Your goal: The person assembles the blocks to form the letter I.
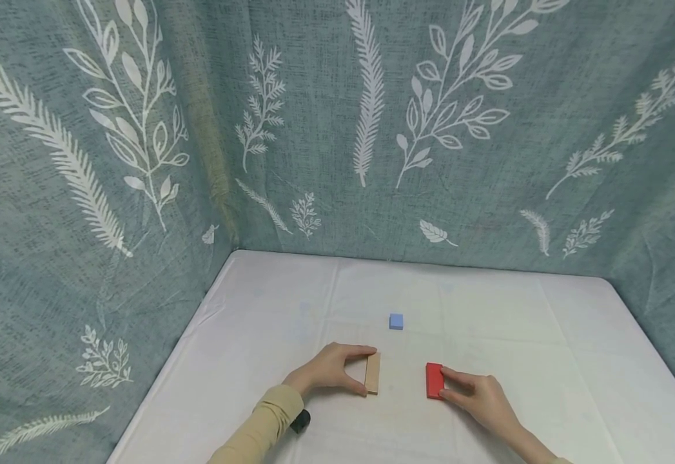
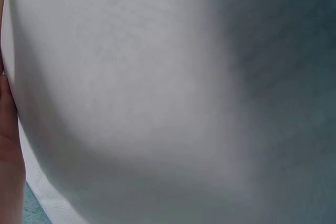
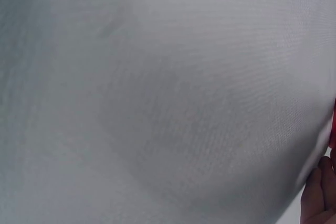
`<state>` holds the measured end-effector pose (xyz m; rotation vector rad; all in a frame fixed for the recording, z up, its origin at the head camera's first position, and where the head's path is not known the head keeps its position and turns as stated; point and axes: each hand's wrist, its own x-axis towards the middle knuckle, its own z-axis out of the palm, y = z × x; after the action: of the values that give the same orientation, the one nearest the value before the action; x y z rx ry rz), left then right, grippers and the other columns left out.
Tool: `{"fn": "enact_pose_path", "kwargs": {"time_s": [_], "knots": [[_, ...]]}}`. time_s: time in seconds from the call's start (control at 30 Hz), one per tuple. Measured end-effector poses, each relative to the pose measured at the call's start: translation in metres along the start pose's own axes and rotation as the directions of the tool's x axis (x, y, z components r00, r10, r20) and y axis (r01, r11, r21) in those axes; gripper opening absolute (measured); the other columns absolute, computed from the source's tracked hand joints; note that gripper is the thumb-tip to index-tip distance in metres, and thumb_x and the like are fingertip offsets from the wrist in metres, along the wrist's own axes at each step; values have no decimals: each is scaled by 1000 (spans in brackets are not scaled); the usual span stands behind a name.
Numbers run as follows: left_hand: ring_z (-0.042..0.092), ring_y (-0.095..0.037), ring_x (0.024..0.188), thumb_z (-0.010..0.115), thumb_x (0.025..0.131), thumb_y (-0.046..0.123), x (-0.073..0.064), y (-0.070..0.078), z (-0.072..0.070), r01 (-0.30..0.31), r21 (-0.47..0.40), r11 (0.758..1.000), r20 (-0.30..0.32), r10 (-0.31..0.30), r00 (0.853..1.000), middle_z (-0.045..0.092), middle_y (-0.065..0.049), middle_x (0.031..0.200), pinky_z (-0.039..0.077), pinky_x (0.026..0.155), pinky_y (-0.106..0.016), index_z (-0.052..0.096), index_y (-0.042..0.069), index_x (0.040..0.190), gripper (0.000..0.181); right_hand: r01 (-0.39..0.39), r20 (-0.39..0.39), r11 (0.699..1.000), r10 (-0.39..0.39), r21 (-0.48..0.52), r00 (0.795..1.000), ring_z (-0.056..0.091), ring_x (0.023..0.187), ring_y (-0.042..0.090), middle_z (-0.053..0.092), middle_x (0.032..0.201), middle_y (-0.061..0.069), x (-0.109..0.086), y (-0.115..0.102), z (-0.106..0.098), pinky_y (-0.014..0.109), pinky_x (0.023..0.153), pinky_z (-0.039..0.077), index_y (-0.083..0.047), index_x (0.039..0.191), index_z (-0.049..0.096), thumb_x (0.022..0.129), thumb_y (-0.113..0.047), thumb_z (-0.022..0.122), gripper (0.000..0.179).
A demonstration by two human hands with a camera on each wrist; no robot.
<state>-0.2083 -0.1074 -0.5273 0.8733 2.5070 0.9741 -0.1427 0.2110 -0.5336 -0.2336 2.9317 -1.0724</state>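
My left hand (image 1: 328, 368) grips a slim, pale wooden block (image 1: 373, 374) by its two ends, the fingertips at the far end and the thumb at the near end. To the right of it lies a red rectangular block (image 1: 434, 381). My right hand (image 1: 482, 397) touches the right long side of this red block with thumb and fingertips, a gap between them. Farther back, a small blue block (image 1: 396, 321) sits apart from both hands. In the wrist views only edges of the left hand (image 2: 9, 145) and the right hand (image 3: 319, 195) show.
A white cloth covers the table (image 1: 488, 309). Near the left sleeve (image 1: 267, 419) is a black object (image 1: 300, 421), partly hidden by the forearm. Green curtains (image 1: 325, 129) with white leaf prints hang behind the table and at its sides.
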Motion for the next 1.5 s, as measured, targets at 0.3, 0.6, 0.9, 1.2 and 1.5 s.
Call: {"fn": "enact_pose_path", "kwargs": {"time_s": [0.3,0.6,0.9,1.2,1.5], "knots": [[49,-20,131,86,65,34,0,2,0,8,-3,1000,-7,-8,1000,56,1,137,39,111,-34,55,19,133,76,-26,15,999,25,28,1000,64,111,24,71,113,2,0,2,1,41,90,55,-15,117,69,73,-31,80,48],[51,-21,129,86,65,33,3,3,-3,13,-9,1000,-16,-13,1000,57,-1,135,40,110,-33,57,16,132,76,1,-1,999,-1,42,1000,65,109,23,71,112,1,0,2,2,40,90,55,-15,116,70,73,-32,80,47],[51,-21,129,86,67,30,5,2,-6,-5,-44,999,-18,4,1000,57,-3,135,41,110,-32,56,11,133,75,18,8,999,-18,46,1000,66,108,23,72,111,0,-2,3,3,39,89,55,-14,116,70,74,-35,79,48],[53,-21,126,83,71,25,20,18,-17,-62,-116,991,-39,58,998,54,-6,139,44,103,-18,52,10,136,73,-10,14,998,9,54,1000,65,108,23,71,111,1,-1,4,1,40,89,55,-13,116,70,73,-34,79,48],[51,-21,129,81,74,25,30,41,-34,-77,-135,988,-36,72,997,50,-4,143,44,104,-19,48,9,139,75,5,2,999,-5,54,1000,65,108,24,72,111,3,0,4,2,41,89,55,-14,115,70,73,-33,79,47]]}}
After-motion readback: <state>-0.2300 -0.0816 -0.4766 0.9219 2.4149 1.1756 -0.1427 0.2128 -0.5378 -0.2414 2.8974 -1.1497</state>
